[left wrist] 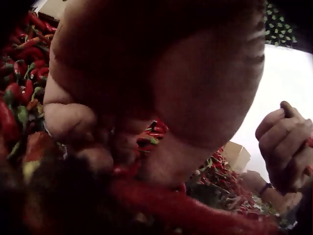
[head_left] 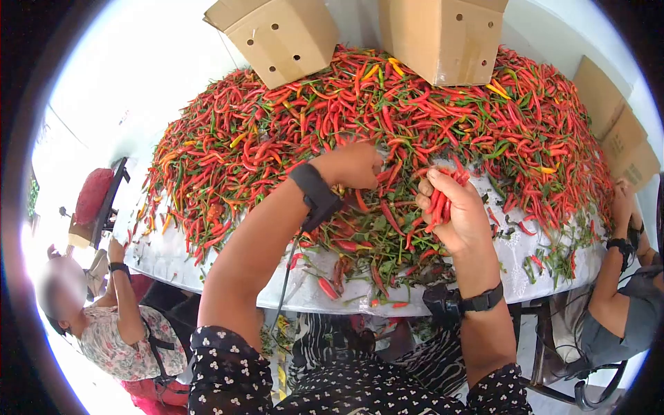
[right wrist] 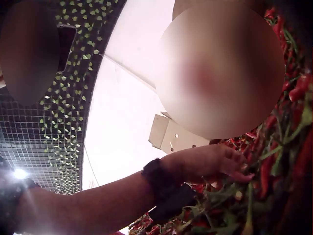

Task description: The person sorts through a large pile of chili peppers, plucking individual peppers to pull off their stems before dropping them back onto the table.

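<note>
Tightly curled, the right hand (head_left: 460, 218) has its grip closed round a bunch of red chilies (head_left: 443, 200), held upright just above the near edge of the heap, with the pods sticking out past the fingers. The left wrist view shows the same fist (left wrist: 286, 147) off to one side, fingers folded. Just beside it, the left hand (head_left: 353, 164) reaches palm-down into the chili heap (head_left: 429, 111). Its fingertips (right wrist: 234, 171) touch the pods, but I cannot tell whether its grip has closed on one. Both wrists wear a black strap with a camera, and a cable hangs from the left one (head_left: 315, 194).

Outward from the hands, red chilies mixed with green stems and a few yellow pods cover most of the table (head_left: 173, 259), which has a white cloth over it. Loose stems and stray pods lie along the near edge. Two cardboard boxes (head_left: 283, 38) with round holes stand at the far side of the heap, and more cardboard (head_left: 615, 124) sits at the right. One person in a floral top (head_left: 117, 332) sits at the left edge of the table, and another person's arm (head_left: 619, 277) reaches to the heap from the right.
</note>
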A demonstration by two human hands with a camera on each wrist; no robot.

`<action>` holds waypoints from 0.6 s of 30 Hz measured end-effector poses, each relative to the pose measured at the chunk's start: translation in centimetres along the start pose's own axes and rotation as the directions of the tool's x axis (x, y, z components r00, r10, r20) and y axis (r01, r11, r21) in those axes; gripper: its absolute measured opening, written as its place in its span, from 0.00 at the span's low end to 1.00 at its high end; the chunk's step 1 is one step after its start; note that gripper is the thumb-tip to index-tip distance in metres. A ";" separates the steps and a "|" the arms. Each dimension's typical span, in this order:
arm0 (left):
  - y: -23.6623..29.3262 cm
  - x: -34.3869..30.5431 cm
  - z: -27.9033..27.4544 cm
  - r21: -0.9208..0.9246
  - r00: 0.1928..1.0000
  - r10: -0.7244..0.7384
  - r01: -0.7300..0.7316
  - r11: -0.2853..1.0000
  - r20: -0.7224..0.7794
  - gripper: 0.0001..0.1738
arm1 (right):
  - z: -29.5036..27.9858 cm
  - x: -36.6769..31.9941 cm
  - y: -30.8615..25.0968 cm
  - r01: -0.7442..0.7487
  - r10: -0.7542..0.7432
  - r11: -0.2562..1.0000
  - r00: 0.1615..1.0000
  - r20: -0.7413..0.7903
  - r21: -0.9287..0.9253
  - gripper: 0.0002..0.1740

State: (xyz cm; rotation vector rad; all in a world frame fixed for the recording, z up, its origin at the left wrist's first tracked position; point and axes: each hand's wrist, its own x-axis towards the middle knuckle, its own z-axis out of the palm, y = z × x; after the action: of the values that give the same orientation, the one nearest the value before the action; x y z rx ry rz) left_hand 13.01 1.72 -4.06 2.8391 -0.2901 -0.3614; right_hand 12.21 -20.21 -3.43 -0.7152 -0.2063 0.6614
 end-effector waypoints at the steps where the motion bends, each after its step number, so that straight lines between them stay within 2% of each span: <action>1: -0.1 -0.3 0.2 0.001 1.000 0.000 0.000 1.000 0.002 0.16 | -0.1 0.1 0.1 0.017 -0.017 1.000 0.999 0.031 0.005 0.04; 3: -0.1 -1.4 0.4 -0.066 0.971 0.124 -0.140 0.988 -0.205 0.11 | 0.1 0.0 0.1 0.022 -0.022 1.000 1.000 0.017 -0.001 0.04; 4: 0.2 -2.0 0.2 -0.065 0.971 0.125 -0.140 0.988 -0.205 0.11 | 0.2 0.0 0.1 0.027 -0.027 1.000 1.000 0.005 -0.009 0.04; 5: 0.3 -2.7 0.0 -0.309 0.966 0.086 -0.161 0.937 -0.244 0.10 | 0.2 -0.1 0.1 0.028 -0.028 1.000 1.000 0.006 -0.009 0.04; 6: 1.1 -3.6 -0.5 -0.532 0.962 0.038 -0.183 0.827 -0.271 0.10 | 0.2 -0.2 0.1 0.014 -0.014 1.000 1.000 0.006 -0.019 0.04; 7: 1.9 -4.5 -0.9 -0.532 0.961 0.038 -0.183 0.827 -0.273 0.10 | 0.2 -0.2 0.1 0.001 -0.001 1.000 1.000 0.007 -0.030 0.04; 9: 3.4 -6.0 -1.2 -0.751 0.958 -0.075 -0.168 0.638 -0.278 0.10 | 0.5 -0.2 0.5 0.010 -0.010 0.998 1.000 0.010 -0.060 0.04; 10: 3.5 -6.3 -0.8 -0.752 0.957 -0.075 -0.170 0.637 -0.280 0.10 | 0.6 -0.3 0.6 0.019 -0.019 0.996 1.000 0.011 -0.090 0.05; 13: 5.0 -6.8 0.0 -0.857 0.936 -0.107 -0.258 0.446 -0.337 0.12 | 1.0 -0.4 0.9 0.011 -0.007 0.982 1.000 0.021 -0.191 0.07; 18: 6.2 -6.9 0.9 -0.899 0.943 -0.066 -0.288 0.331 -0.326 0.13 | 1.7 -0.8 0.8 -0.037 0.038 0.969 0.999 0.002 -0.246 0.09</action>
State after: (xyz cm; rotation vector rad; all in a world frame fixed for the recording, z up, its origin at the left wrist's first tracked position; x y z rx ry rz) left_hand 5.25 -2.78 -1.68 1.6091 -0.1247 0.0057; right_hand 10.56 -19.30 -2.70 -0.9571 -0.2850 0.6810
